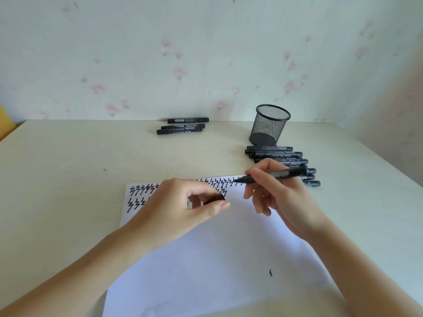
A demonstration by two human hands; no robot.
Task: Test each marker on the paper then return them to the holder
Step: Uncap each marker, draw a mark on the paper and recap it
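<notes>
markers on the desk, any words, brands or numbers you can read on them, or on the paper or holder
"700": on the barrel label of the front marker of the three near the wall, and on one marker in the pile beside the holder.
Other label print on all marker barrels: too small and blurred to read.
Paper: only black zigzag test strokes, no words.
Mesh holder: no text.
Marker in the right hand: nothing legible.

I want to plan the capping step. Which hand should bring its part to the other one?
Probably the left. The left hand pinches only the small cap, easy to move, close to the marker tip. The right hand holds that marker steady over the paper.
</notes>
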